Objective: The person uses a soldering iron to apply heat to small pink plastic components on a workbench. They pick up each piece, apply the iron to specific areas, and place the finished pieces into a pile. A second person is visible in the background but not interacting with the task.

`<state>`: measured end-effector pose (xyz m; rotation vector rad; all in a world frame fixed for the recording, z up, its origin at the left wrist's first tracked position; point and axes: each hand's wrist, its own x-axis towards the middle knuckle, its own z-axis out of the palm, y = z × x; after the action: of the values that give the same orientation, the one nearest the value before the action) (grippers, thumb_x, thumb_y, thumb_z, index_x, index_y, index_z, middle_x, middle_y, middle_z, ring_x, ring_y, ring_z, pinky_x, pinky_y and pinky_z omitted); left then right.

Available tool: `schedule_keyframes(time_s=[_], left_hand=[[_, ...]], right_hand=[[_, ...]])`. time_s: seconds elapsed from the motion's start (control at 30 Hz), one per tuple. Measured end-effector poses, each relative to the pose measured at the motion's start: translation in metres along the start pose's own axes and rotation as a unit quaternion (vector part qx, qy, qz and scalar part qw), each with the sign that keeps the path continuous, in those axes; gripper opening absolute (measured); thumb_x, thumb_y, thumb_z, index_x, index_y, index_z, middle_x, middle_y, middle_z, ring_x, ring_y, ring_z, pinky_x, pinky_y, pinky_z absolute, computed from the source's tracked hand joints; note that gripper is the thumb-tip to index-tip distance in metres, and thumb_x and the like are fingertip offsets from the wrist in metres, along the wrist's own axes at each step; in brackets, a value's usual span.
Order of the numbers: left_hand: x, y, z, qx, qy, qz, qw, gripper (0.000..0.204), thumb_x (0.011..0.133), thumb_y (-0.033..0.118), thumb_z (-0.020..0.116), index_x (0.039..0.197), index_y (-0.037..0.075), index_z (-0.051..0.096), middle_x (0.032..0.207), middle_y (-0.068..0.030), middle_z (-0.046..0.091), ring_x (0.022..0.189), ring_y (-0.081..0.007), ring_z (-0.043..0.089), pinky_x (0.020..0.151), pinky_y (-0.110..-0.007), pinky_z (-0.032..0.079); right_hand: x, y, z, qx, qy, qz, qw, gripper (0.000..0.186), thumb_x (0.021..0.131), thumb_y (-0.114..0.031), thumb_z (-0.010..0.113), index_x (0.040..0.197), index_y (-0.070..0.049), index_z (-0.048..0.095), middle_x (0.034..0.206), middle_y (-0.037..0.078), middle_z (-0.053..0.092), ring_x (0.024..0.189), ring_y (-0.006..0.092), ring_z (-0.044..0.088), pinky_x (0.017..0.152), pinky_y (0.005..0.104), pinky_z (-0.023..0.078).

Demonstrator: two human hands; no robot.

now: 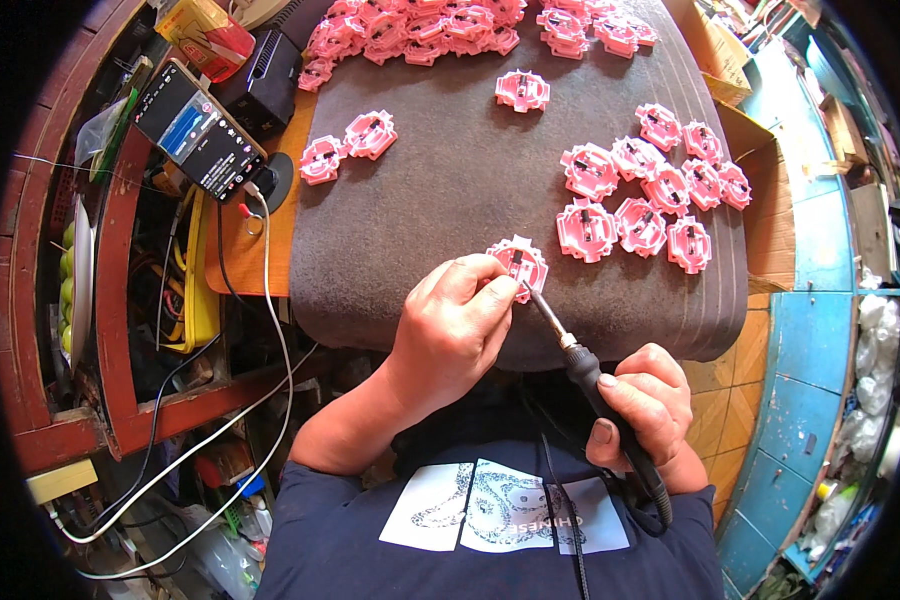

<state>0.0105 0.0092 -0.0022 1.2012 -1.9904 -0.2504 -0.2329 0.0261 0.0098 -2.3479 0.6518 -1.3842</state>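
Observation:
Near the front edge of the dark mat lies a pink plastic housing (521, 256) with a black part in its middle. My left hand (450, 312) is closed in a pinch over this housing's near left side; whatever is between its fingertips is hidden. A soldering iron (582, 366) with a black handle is gripped in my right hand (652, 405). Its metal tip reaches up and left to the housing, right beside my left fingertips. Whether the tip touches the black part or the plastic, I cannot tell.
Several similar pink housings (587, 230) sit at the right of the mat (420, 190), with a big heap (420, 30) at the far end. To the left a phone (200, 130) leans on a stand, its white cable (288, 400) hanging down. Cardboard boxes (760, 210) stand along the right edge.

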Motion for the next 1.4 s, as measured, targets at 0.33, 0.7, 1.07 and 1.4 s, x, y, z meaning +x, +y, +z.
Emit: schedule_keyframes(time_s=[0.33, 0.7, 1.07, 1.4], left_hand=[[0.0009, -0.0001, 0.0012, 0.001, 0.007, -0.002, 1.0, 0.025, 0.08, -0.005, 0.077, 0.104, 0.004, 0.073, 0.103, -0.0124, 0.069, 0.089, -0.0313, 0.071, 0.078, -0.04, 0.059], [0.0007, -0.0004, 0.0012, 0.003, 0.009, 0.006, 1.0, 0.025, 0.08, -0.003, 0.077, 0.104, 0.001, 0.073, 0.103, -0.0133, 0.068, 0.091, -0.0329, 0.07, 0.079, -0.042, 0.059], [0.0013, 0.0011, 0.0005, 0.009, 0.002, -0.004, 1.0, 0.026, 0.079, -0.005, 0.078, 0.104, 0.003, 0.074, 0.103, -0.0121, 0.069, 0.092, -0.0318, 0.072, 0.08, -0.041, 0.059], [0.002, 0.0017, -0.0002, 0.005, 0.004, -0.004, 1.0, 0.024, 0.08, -0.005, 0.078, 0.103, 0.002, 0.073, 0.102, -0.0126, 0.069, 0.09, -0.0321, 0.072, 0.079, -0.04, 0.059]], right_hand=[[0.0, -0.0002, 0.0008, 0.0, -0.01, 0.002, 1.0, 0.033, 0.087, -0.011, 0.073, 0.114, 0.006, 0.065, 0.072, 0.008, 0.061, 0.057, 0.0238, 0.055, 0.052, 0.037, 0.043], [0.0008, -0.0005, 0.0024, 0.0, -0.007, 0.002, 1.0, 0.032, 0.088, -0.011, 0.072, 0.113, 0.007, 0.064, 0.07, 0.008, 0.06, 0.056, 0.0238, 0.054, 0.051, 0.037, 0.044], [0.0001, -0.0018, 0.0001, 0.004, 0.003, 0.007, 1.0, 0.031, 0.089, -0.011, 0.071, 0.113, 0.007, 0.064, 0.069, 0.007, 0.059, 0.056, 0.0237, 0.054, 0.051, 0.0371, 0.045], [-0.0027, -0.0003, -0.0017, -0.004, 0.011, 0.013, 1.0, 0.031, 0.089, -0.012, 0.072, 0.113, 0.006, 0.064, 0.069, 0.007, 0.059, 0.057, 0.0238, 0.055, 0.052, 0.0371, 0.046]])
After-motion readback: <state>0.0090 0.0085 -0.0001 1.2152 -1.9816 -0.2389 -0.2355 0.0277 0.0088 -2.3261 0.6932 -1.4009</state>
